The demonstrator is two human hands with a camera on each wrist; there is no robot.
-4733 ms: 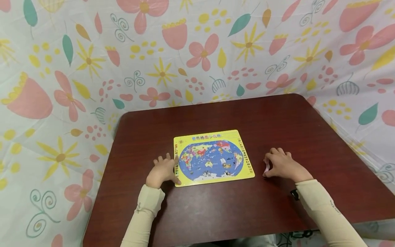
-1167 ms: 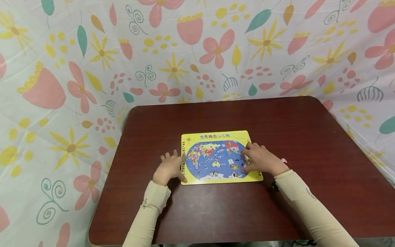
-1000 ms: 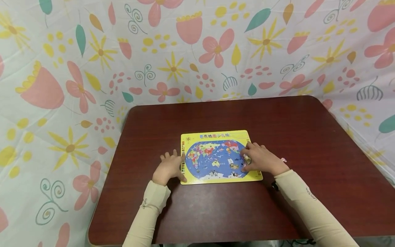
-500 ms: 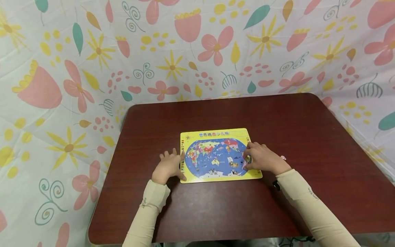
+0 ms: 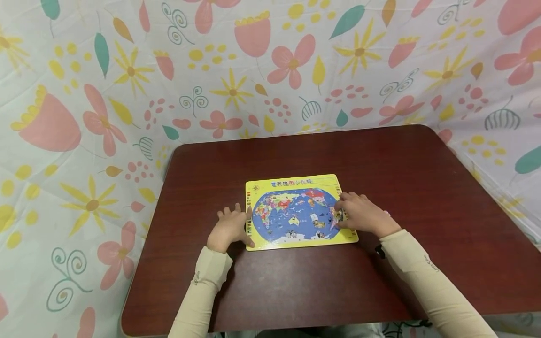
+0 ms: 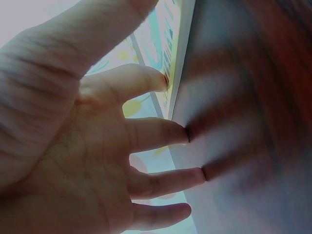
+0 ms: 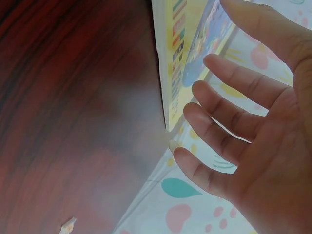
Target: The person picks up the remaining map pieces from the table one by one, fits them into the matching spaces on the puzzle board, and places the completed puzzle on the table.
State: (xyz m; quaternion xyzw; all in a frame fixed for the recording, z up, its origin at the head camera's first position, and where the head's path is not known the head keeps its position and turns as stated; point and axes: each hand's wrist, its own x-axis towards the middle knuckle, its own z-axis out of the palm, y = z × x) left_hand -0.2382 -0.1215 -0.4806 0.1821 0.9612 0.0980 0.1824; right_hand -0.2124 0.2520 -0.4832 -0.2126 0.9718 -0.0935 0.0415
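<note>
A yellow-bordered world map puzzle board (image 5: 325,181) lies flat on the dark red-brown table. My left hand (image 5: 230,230) is spread at its left edge, thumb on the border. In the left wrist view, the fingertips (image 6: 178,132) reach down beside the board's side. Over the right part of the map is my right hand (image 5: 365,216), thumb and fingers bent and apart. Coloured map showing between them is partly covered. The right wrist view has nothing held in those fingers (image 7: 224,109). A small loose piece (image 7: 68,225) sits on the table beyond the right hand.
The table (image 5: 296,291) has rounded corners and meets a flower-printed cloth (image 5: 291,61) at the back and sides. A dark band (image 5: 380,252) sits under the right wrist. Dark cables (image 5: 401,326) show below the front edge.
Several seconds ago my right hand held a pinkish piece right of the board; it moved left onto the map. Over the last second it has shifted only slightly. My left hand stays at the edge.
</note>
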